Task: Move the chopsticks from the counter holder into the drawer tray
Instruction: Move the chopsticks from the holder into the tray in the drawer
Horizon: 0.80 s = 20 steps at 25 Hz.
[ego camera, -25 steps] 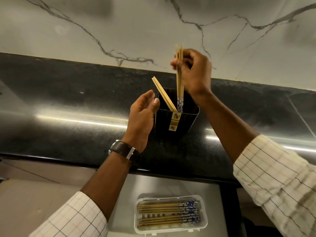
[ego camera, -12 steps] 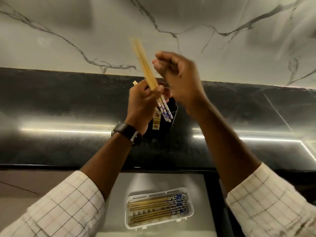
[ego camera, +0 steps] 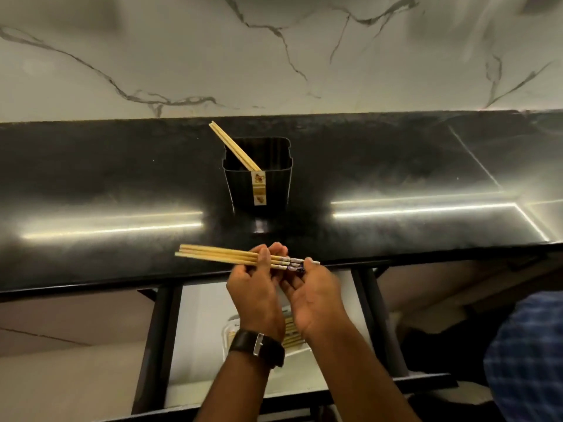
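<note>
Chopsticks [ego camera: 225,256] held level as a small bundle over the counter's front edge, plain ends pointing left, patterned ends right; probably being squared up before going down. Left hand [ego camera: 256,287], watch [ego camera: 256,348] on wrist, closed round the bundle's middle, thumb over top. Right hand [ego camera: 313,295] half open, fingertips pinching the patterned ends, likely to even them. Directly below, mostly hidden by both wrists: drawer tray [ego camera: 228,333] in the open drawer [ego camera: 201,330], chopsticks already lying in it. Behind on the black counter [ego camera: 91,178]: holder [ego camera: 259,175], well apart from the hands, one pair left [ego camera: 231,147] leaning up-left over its rim. Clear drop from hands to tray; counter lip just beside the bundle, so pull toward body before lowering. Drawer floor bare left of tray.
</note>
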### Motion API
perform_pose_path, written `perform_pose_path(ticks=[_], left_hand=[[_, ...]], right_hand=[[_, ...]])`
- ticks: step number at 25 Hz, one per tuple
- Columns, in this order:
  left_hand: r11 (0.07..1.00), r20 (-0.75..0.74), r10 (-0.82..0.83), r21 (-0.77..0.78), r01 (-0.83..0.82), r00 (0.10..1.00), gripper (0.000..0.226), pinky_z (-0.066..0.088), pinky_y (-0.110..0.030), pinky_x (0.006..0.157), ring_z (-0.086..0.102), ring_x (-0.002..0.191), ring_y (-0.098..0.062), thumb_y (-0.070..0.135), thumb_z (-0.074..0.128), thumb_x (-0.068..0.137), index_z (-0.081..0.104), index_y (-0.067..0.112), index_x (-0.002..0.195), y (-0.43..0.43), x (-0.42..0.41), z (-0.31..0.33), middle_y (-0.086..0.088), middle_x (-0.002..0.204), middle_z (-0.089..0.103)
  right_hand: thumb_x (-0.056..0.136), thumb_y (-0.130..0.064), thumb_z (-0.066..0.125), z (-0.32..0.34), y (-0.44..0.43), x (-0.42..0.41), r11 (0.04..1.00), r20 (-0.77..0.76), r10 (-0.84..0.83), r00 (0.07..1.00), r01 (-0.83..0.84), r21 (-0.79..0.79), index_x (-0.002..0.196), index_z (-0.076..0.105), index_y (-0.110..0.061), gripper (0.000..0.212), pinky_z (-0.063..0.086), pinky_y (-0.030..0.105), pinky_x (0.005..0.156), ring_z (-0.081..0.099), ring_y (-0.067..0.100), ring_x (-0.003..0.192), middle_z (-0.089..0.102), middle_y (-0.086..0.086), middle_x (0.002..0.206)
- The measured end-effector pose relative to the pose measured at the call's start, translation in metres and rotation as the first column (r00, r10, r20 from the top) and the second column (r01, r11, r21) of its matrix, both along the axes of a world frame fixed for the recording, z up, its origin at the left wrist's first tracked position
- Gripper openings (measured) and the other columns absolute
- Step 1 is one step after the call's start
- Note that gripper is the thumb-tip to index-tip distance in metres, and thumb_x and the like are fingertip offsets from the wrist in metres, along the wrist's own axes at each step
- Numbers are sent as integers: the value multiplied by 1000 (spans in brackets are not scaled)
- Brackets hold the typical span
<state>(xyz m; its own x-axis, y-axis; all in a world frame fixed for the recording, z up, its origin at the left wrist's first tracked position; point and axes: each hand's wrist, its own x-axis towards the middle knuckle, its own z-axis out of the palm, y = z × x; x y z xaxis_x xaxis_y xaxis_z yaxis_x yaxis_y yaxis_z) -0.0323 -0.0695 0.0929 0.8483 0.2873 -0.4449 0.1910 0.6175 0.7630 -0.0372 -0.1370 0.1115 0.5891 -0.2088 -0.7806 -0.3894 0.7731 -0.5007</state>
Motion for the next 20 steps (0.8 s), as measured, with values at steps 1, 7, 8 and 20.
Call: perform_pose_path(ticks=[1, 7, 8, 20], left_hand=[[1000, -18, -2, 21, 2, 1000, 19, 61, -42, 84, 76, 96, -28, 13, 57, 100, 63, 5, 115, -3, -7, -6, -14, 103, 78], [999, -176, -40, -14, 38, 984, 20, 59, -44, 88, 76, 97, -29, 14, 62, 97, 64, 5, 114, -4, -31, -33, -15, 107, 77], [998, -232, -28, -53, 17, 972, 21, 58, -46, 90, 75, 99, -31, 12, 63, 96, 64, 2, 114, 1, -35, -39, -18, 107, 76], [950, -714, -76, -264, -168, 697, 40, 34, -49, 117, 42, 141, -31, 7, 34, 107, 43, 9, 146, 51, -44, -114, -14, 151, 47]], right_hand=[[109, -18, 43, -1, -3, -2, 1000, -12, -4, 1000, 4, -30, 117, 59, 1, 26, 54, 47, 102, 68, 38, 111, 69, 23, 105], [102, -7, 57, -41, -24, -27, 993, -56, 11, 998, -17, -113, 114, 65, 1, 16, 64, 37, 73, 75, 34, 96, 72, 25, 108], [101, -3, 59, -50, -27, -31, 992, -100, 8, 995, -20, -125, 110, 65, 3, 14, 64, 36, 69, 75, 35, 92, 72, 26, 106], [100, 7, 51, -121, -49, -23, 964, -441, 189, 878, -251, -88, 132, 53, 8, 32, 51, 55, 100, 64, 43, 118, 63, 30, 129]])
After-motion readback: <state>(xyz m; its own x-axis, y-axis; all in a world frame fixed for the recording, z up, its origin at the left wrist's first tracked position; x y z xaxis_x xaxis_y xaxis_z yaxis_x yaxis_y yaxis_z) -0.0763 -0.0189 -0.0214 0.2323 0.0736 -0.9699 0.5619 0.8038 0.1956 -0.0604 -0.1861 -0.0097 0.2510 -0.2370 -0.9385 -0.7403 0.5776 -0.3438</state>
